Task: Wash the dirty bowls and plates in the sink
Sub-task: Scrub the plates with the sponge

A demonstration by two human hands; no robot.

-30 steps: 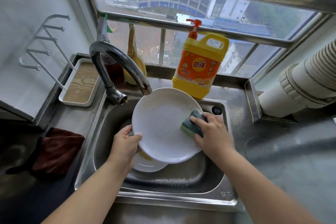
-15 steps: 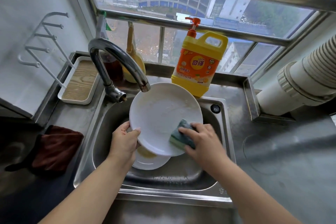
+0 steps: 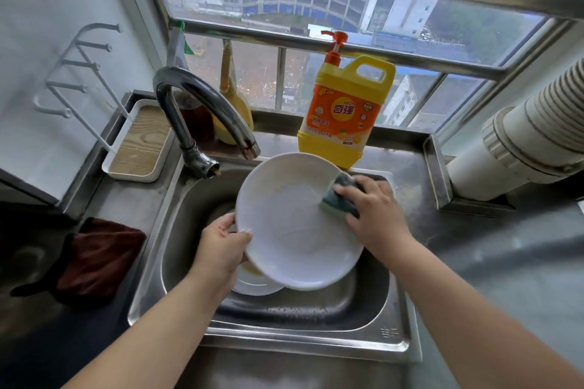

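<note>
A white plate [image 3: 294, 224], soapy and tilted toward me, is held over the steel sink [image 3: 271, 322]. My left hand [image 3: 221, 249] grips the plate's left rim, thumb on its face. My right hand [image 3: 373, 215] holds a green-and-yellow sponge [image 3: 338, 199] against the plate's upper right edge. Under the plate, in the sink basin, lies another white dish [image 3: 256, 283] with yellow residue, mostly hidden by the plate and my left hand.
A curved chrome tap [image 3: 202, 114] arches over the sink's back left. A yellow detergent bottle [image 3: 344, 114] stands behind the sink. A white tray with a wire rack [image 3: 139, 145] sits at left, a dark red cloth [image 3: 98, 256] lies on the left counter, a ribbed duct [image 3: 521, 139] at right.
My right hand has swept the sponge from the plate's lower right edge up to its upper right edge. The left hand keeps its grip on the rim.
</note>
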